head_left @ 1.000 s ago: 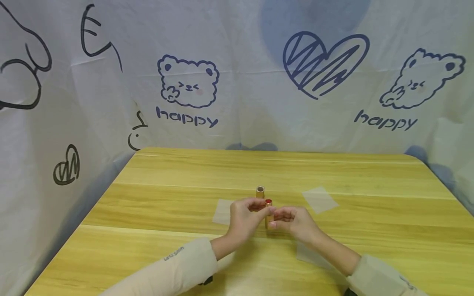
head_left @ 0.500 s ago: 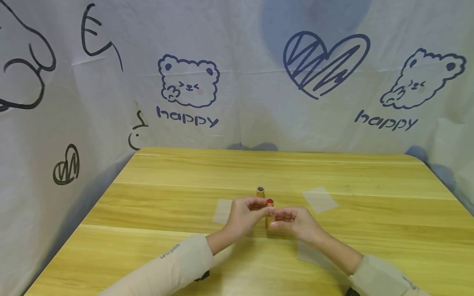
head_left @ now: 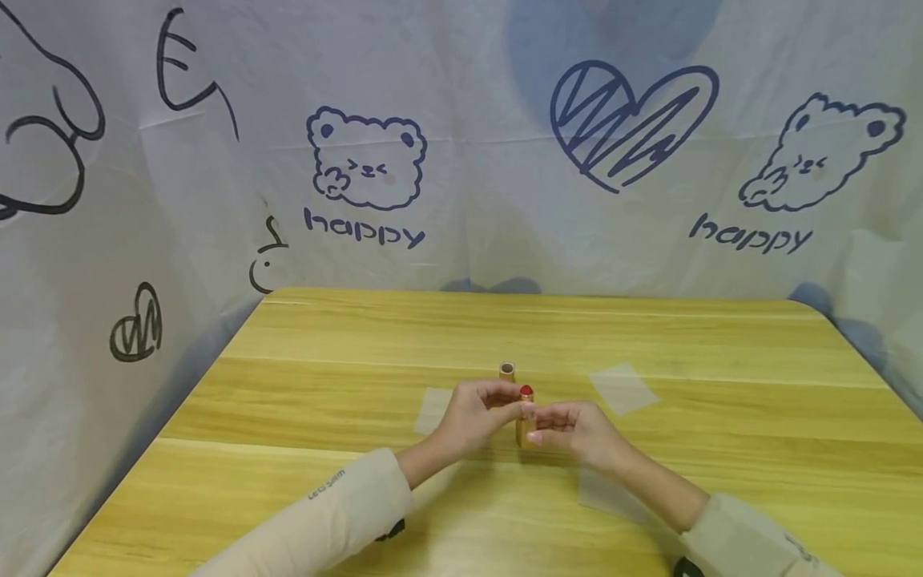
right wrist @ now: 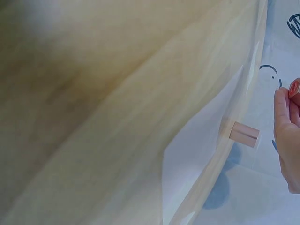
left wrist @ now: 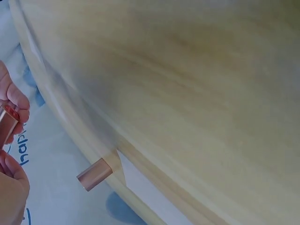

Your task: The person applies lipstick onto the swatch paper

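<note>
A gold lipstick (head_left: 524, 433) with a red tip stands upright between both hands near the middle of the table. My left hand (head_left: 472, 417) pinches its upper part from the left, thumb in front. From the right, my right hand (head_left: 580, 433) grips the lower body with thumb and fingers. Just behind them the lipstick's cap (head_left: 507, 373) stands on the table, its hollow end up. In the left wrist view the red bullet (left wrist: 11, 112) shows at the left edge, by the fingers. The right wrist view catches only the red tip (right wrist: 294, 88) at its right edge.
The wooden table (head_left: 324, 336) carries several pale square sheets: one sheet (head_left: 623, 389) at the right, another (head_left: 433, 410) partly behind the left hand, and a third (head_left: 609, 493) under the right forearm. A white cloth (head_left: 490, 160) with drawings hangs behind the table.
The red bullet has risen further out of the lipstick's tube. My left wrist and forearm have turned slightly; the right hand has hardly moved. The cap stays in place.
</note>
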`<state>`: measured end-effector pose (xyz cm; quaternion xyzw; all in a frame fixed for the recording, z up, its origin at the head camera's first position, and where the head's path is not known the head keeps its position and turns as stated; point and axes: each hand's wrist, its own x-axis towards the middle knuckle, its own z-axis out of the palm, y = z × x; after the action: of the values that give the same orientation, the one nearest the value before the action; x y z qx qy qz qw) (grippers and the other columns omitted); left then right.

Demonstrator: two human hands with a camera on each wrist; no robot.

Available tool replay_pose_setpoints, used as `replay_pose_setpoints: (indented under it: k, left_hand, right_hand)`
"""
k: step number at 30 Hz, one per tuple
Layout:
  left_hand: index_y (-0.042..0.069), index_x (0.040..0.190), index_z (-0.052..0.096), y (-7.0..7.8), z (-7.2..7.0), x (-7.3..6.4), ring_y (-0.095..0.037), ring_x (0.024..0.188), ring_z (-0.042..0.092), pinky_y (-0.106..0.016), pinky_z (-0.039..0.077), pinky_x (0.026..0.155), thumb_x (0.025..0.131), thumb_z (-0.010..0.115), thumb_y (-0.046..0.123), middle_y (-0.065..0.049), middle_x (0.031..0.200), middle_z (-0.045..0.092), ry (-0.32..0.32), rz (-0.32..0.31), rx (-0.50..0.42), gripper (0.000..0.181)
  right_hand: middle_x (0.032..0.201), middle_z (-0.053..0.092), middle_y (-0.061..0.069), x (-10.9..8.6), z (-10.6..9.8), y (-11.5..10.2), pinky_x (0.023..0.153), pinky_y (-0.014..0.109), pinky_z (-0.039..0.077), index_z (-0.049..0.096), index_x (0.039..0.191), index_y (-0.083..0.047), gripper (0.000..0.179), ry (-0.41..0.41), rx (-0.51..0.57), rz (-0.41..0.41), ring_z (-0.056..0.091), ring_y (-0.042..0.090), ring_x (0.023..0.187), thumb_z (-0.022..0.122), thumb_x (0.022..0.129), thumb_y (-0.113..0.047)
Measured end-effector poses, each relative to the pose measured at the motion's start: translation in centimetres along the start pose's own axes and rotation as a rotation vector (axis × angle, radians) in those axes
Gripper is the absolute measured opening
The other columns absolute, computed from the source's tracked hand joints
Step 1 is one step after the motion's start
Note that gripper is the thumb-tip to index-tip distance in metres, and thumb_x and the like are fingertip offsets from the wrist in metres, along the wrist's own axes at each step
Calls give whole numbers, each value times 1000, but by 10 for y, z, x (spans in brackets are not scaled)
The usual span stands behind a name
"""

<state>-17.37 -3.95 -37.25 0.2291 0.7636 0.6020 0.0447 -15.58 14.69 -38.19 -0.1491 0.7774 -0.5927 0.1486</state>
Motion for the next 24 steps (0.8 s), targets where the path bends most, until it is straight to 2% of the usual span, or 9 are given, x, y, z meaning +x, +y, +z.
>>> replay_pose_setpoints:
  k: [6, 12, 19, 21, 24]
  left_hand:
    - [-9, 95, 67, 0, -2, 1, -27, 87, 68, -21, 54, 81, 85, 65, 6, -24, 95, 68, -47, 47, 9, 18]
    - [-9, 98, 66, 1, -2, 2, -28, 85, 67, -21, 54, 79, 86, 63, 6, -24, 96, 67, -71, 66, 6, 19]
    - [-10, 99, 65, -1, -4, 0, -13, 83, 67, -22, 55, 77, 89, 62, 14, -23, 95, 68, -105, 143, -12, 27]
    - [-10, 100, 65, -2, -5, 0, -14, 84, 67, -22, 55, 77, 89, 61, 14, -23, 97, 68, -114, 125, -21, 27]
    - [-11, 103, 64, 0, -5, 0, -23, 88, 67, -22, 55, 79, 89, 60, 7, -26, 100, 66, -123, 75, -39, 23]
  right_hand:
    - [104, 65, 24, 0, -1, -1, 77, 20, 55, 56, 112, 16, 42, -18, 4, -4, 64, 7, 86, 68, 84, -13]
    - [105, 64, 28, 1, -3, 2, 78, 21, 55, 54, 113, 18, 42, -43, 33, -24, 64, 5, 85, 67, 84, -11]
    - [103, 64, 28, 1, -5, 6, 78, 21, 55, 54, 111, 19, 43, -74, 50, -46, 65, 3, 83, 67, 84, -10]
    - [104, 64, 27, 1, -5, 7, 78, 21, 55, 54, 112, 19, 44, -80, 54, -45, 65, 3, 83, 67, 84, -12]
    - [104, 64, 28, 1, -6, 8, 79, 21, 55, 53, 112, 19, 46, -88, 56, -42, 65, 4, 84, 68, 84, -14]
